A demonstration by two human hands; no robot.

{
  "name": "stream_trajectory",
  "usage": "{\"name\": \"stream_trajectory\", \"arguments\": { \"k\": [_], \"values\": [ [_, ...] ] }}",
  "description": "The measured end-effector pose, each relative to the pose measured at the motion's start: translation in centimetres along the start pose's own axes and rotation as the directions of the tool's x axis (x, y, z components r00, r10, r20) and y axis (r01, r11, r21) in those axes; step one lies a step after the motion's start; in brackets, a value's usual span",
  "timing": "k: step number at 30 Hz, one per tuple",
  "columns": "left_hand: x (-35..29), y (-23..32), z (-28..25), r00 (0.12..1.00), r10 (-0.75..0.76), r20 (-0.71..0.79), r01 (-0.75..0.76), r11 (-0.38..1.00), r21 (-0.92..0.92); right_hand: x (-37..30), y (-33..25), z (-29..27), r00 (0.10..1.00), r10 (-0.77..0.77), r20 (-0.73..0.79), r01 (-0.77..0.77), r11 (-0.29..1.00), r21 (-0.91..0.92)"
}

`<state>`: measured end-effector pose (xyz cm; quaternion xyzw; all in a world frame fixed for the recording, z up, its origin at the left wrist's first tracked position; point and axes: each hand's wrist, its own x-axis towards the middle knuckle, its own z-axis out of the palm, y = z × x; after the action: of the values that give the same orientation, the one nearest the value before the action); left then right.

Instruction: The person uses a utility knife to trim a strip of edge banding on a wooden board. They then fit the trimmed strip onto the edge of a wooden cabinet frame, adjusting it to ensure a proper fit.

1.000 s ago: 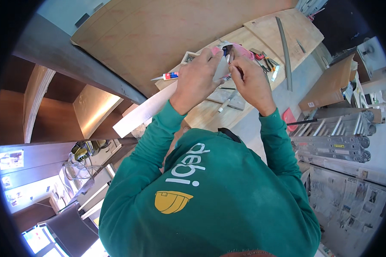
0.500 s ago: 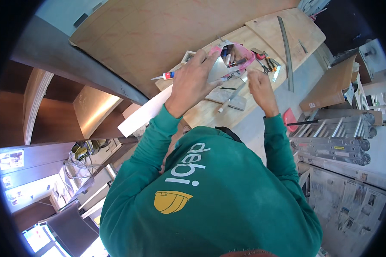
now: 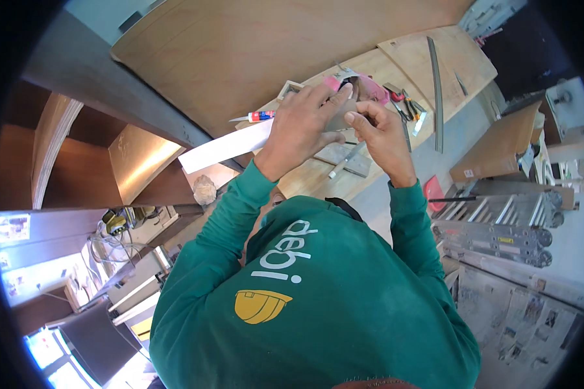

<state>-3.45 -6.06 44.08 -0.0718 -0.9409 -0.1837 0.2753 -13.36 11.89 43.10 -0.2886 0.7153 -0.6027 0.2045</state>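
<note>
A long white strip (image 3: 230,146) slants across the bench's near left side. My left hand (image 3: 298,126) is wrapped round it, thumb below and fingers over the top. Beyond that hand the strip's right end looks grey. My right hand (image 3: 386,136) is closed there, thumb and forefinger pinched together at the strip's end. Just under the hands, a slim tool with a pale handle end (image 3: 334,173) lies on a small grey board (image 3: 355,165). Behind them, a pink-rimmed container (image 3: 376,91) is partly hidden by my fingers.
Pliers (image 3: 409,104) and other hand tools lie right of the container. A glue tube (image 3: 261,116) is at the left. A long grey metal strip (image 3: 435,91) rests on the wooden bench (image 3: 477,61). A cardboard box (image 3: 499,142) and folded ladder (image 3: 493,220) stand at the right.
My right hand has moved left to the strip's end, its thumb and forefinger now pinched there. The strip's left end has risen in the view, and the container is more covered by my hands.
</note>
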Motion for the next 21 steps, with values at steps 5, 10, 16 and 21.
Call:
{"name": "stream_trajectory", "arguments": {
  "k": [5,10,16,21],
  "values": [
    [-2.7,-2.5,-0.9,0.994,-0.1,-0.042,0.099,0.995,-0.014,1.4,0.7,1.4,0.998,0.067,0.015,-0.067,0.997,0.048],
    [-6.4,-6.7,-1.7,0.967,-0.229,0.108,0.24,0.965,-0.104,3.8,1.9,4.3,0.986,0.083,0.142,-0.101,0.987,0.127],
    [-8.1,-9.1,-3.9,0.906,-0.312,0.285,0.364,0.919,-0.15,7.2,3.8,7.6,0.964,0.253,0.084,-0.266,0.893,0.364],
    [-9.7,-11.7,-4.2,0.91,-0.262,0.321,0.346,0.907,-0.24,7.4,4.1,8.7,0.933,0.344,0.108,-0.36,0.869,0.339]
  ]
}}
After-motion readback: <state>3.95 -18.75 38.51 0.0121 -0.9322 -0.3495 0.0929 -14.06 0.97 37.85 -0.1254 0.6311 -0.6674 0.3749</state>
